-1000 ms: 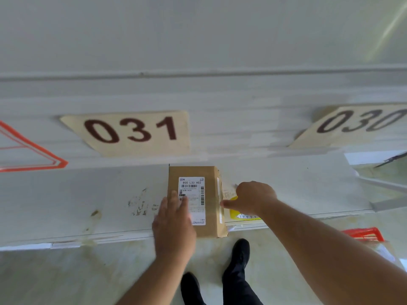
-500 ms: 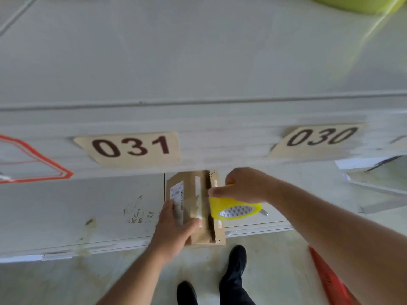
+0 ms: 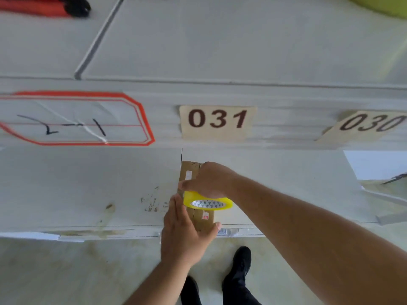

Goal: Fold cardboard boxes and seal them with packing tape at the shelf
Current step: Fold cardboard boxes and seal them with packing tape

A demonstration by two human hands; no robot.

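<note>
Compared with half a second ago, the view has tipped up: a red-handled tool (image 3: 44, 6) now shows on the upper shelf, far up-left of the "031" label (image 3: 217, 122), and the red-bordered sticker (image 3: 74, 118) left of that label is in full sight. The cardboard box (image 3: 191, 172), which lay flatter with its shipping label showing, now stands on edge on the lower shelf (image 3: 88, 186), directly below the "031" label. The left hand (image 3: 184, 234) lies flat along the box's left side, thumb hooked round its near end. The right hand (image 3: 209, 180) grips the yellow tape roll (image 3: 208, 202) against the top of the box. Whether anything is in the box cannot be seen. The "030" label (image 3: 372, 125) sits right of "031".
</note>
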